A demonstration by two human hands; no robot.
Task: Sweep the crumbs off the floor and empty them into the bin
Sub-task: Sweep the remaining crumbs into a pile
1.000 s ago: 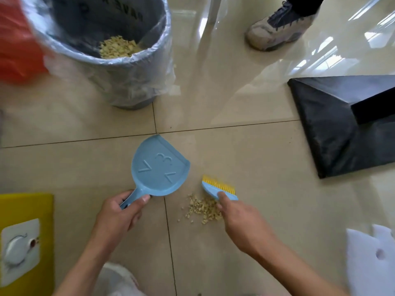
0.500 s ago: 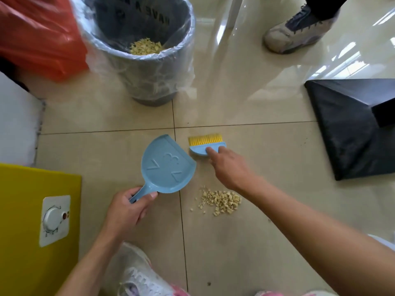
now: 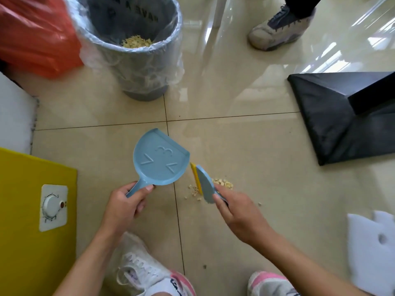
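Left hand (image 3: 126, 205) gripped light-blue plastic dustpan (image 3: 160, 160) by its handle, lip toward pale crumb pile (image 3: 222, 182) just right of it; right hand (image 3: 237, 212) clenched blue yellow-bristled brush (image 3: 205, 184), likely to sweep inward.

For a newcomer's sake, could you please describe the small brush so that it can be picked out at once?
Start at the lined grey bin at the top; below it the left hand holds a blue dustpan. Just right of the pan's straight edge, the right hand holds the brush among the crumbs. It alone has yellow bristles.
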